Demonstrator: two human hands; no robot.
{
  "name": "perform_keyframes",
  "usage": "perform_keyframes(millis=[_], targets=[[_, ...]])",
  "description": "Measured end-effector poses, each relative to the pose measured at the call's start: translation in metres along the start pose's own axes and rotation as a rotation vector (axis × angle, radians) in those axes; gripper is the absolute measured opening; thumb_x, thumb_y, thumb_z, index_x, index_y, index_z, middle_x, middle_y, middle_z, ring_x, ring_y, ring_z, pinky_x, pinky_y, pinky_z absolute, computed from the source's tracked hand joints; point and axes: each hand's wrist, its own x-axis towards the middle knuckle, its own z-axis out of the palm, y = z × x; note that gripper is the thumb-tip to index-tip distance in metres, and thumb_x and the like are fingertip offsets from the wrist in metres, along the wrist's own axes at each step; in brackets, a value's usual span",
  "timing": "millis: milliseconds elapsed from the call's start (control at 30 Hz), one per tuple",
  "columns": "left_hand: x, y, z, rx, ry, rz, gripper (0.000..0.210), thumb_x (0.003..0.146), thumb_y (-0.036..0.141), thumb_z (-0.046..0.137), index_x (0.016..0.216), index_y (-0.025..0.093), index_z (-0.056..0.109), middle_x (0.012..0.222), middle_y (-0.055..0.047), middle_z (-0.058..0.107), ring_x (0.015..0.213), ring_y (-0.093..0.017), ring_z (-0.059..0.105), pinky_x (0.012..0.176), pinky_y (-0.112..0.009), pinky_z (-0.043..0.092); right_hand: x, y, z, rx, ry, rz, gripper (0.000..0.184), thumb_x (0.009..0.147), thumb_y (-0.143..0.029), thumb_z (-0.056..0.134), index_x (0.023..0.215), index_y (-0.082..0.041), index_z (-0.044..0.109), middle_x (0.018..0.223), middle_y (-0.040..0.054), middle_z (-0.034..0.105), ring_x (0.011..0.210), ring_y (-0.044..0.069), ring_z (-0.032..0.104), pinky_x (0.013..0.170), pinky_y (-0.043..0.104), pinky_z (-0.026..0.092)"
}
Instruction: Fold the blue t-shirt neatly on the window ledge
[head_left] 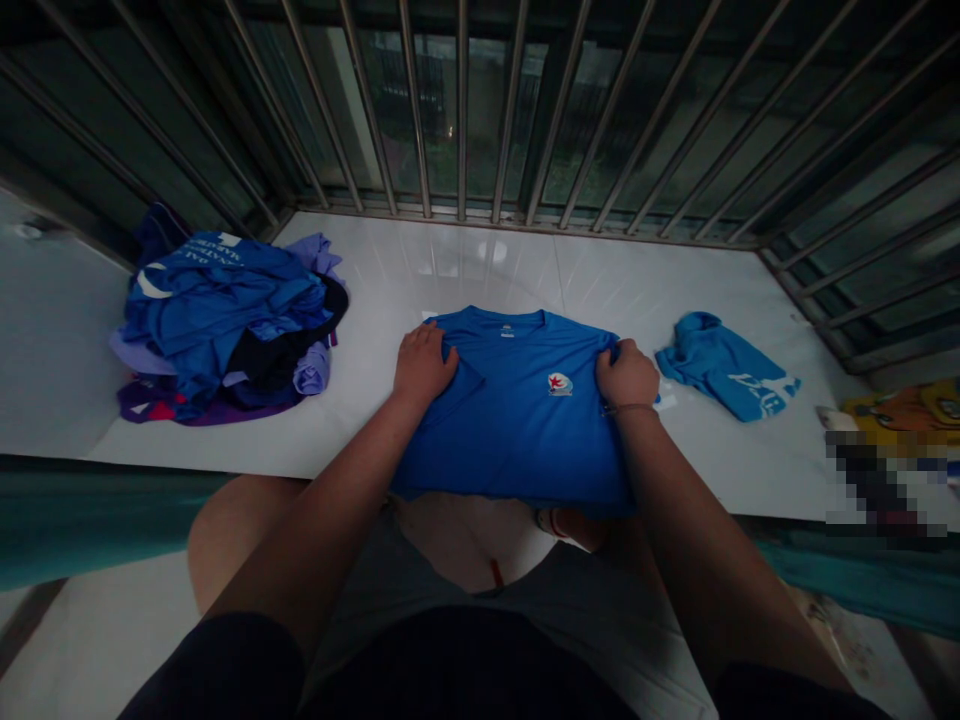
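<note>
A blue T-shirt (517,420) with a small red-and-white chest badge lies front up on the white tiled ledge (465,265), its lower part hanging over the near edge. My left hand (421,365) grips the shirt's left shoulder, where the sleeve is folded inward. My right hand (626,375) clutches the fabric at the right shoulder. A thin band sits on my right wrist.
A heap of blue, purple and black clothes (225,325) lies at the ledge's left. A rolled light-blue garment (724,365) rests to the right of my hand. Metal window bars (461,110) fence the back and right side. A colourful item (904,410) sits at far right.
</note>
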Motion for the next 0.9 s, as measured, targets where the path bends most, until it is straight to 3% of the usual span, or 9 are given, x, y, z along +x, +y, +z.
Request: perform_keyframes(millis=[900], targets=[[0.0006, 0.0003, -0.0008, 0.032, 0.007, 0.013, 0.049, 0.108, 0.038, 0.058, 0.147, 0.011, 0.072, 0.168, -0.023, 0.063, 0.158, -0.042, 0.057, 0.138, -0.059, 0.039, 0.0007, 0.0026, 0.0034, 0.010, 0.017, -0.010, 0.040, 0.112, -0.040, 0.050, 0.138, -0.016, 0.069, 0.120, 0.0219, 0.082, 0.107, 0.037, 0.077, 0.085, 0.040, 0.050]])
